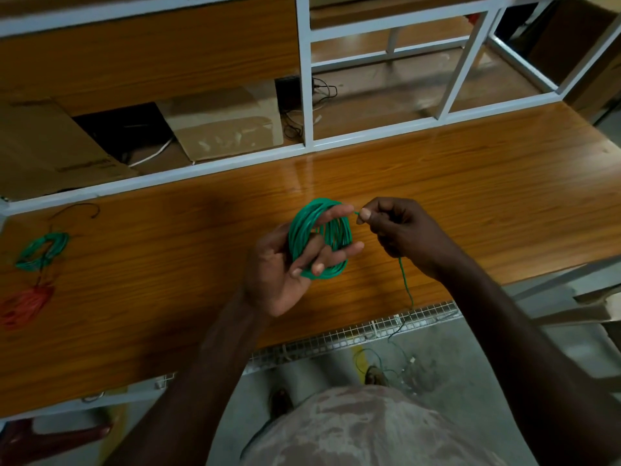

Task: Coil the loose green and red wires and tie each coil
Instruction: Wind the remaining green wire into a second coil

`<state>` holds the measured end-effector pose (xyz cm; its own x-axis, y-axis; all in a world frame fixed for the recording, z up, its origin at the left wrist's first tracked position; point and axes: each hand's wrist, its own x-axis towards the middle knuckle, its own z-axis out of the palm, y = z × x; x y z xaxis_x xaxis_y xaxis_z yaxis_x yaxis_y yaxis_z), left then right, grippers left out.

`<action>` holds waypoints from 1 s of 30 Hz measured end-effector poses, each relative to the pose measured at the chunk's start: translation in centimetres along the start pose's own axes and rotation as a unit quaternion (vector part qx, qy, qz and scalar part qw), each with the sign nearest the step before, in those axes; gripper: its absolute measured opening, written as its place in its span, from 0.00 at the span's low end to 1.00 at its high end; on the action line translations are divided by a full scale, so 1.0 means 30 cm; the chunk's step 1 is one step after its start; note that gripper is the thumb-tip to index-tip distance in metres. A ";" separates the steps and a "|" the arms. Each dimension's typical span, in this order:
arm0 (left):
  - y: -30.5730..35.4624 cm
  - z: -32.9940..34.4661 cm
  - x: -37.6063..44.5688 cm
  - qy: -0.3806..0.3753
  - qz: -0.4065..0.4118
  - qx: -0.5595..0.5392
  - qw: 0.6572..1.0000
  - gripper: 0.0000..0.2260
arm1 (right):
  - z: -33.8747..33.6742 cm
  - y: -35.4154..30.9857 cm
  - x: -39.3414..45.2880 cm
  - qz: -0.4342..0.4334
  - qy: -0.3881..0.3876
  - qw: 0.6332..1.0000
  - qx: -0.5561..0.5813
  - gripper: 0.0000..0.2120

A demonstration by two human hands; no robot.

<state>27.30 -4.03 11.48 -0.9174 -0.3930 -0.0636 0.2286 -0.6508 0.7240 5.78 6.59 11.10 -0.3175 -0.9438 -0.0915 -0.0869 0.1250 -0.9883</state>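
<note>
- The left hand (pixel 285 264) is held palm up above the wooden surface (pixel 470 183), its fingers threaded through a green wire coil (pixel 319 240) and curled round the loops to hold them.
- The right hand (pixel 400 230) is just beside the coil, pinching the green wire's free strand between thumb and forefinger near the left fingertips.
- From under the right hand the loose green tail (pixel 405 280) drops past the front edge of the surface toward the floor, where more wire lies tangled.
- Well apart, at the far left of the surface, lies a second green coil (pixel 42 250), and nearer the front edge a red coil (pixel 25 306).
- Cardboard boxes (pixel 225 119) sit in the white-framed shelf behind the surface.
</note>
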 end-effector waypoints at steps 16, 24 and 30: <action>0.116 0.040 0.095 0.144 0.196 -0.104 0.964 0.23 | 0.136 0.029 -0.119 0.040 -0.102 0.994 -0.016 0.17; 0.041 -0.037 0.152 0.301 0.242 0.323 0.864 0.19 | 0.166 -0.134 -0.202 -0.016 -0.195 0.975 -0.109 0.09; -0.039 -0.101 0.104 0.279 0.140 0.462 0.830 0.17 | 0.057 -0.265 -0.214 -0.088 -0.135 0.980 -0.117 0.09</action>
<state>25.14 -6.47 8.36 -0.5181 -0.8521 0.0737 -0.1770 0.1911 0.9655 10.11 11.15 19.33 -0.0203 -0.9996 0.0180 -0.3429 -0.0099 -0.9393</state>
